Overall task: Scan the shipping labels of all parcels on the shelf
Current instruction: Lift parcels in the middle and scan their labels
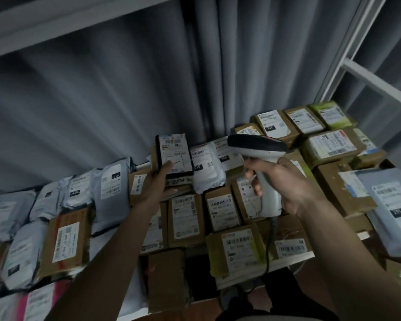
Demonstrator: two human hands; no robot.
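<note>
glossy grey poly mailers (111, 188) slump at the left of the shelf (294, 262), where the left hand (156, 184) grips a flat black parcel (174, 155) upright, label showing. right of it, the right hand (285, 186) clenches a smooth white scanner (259, 158) above taped cardboard boxes (220, 212), before pleated grey curtains (125, 89).

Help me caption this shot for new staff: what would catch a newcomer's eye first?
Mid-frame, the left hand holds a small black parcel upright, its label facing the camera. Right of it, the right hand grips a white barcode scanner, head pointing left toward that parcel. Below, the shelf is packed with labelled boxes and grey mailers.
</note>
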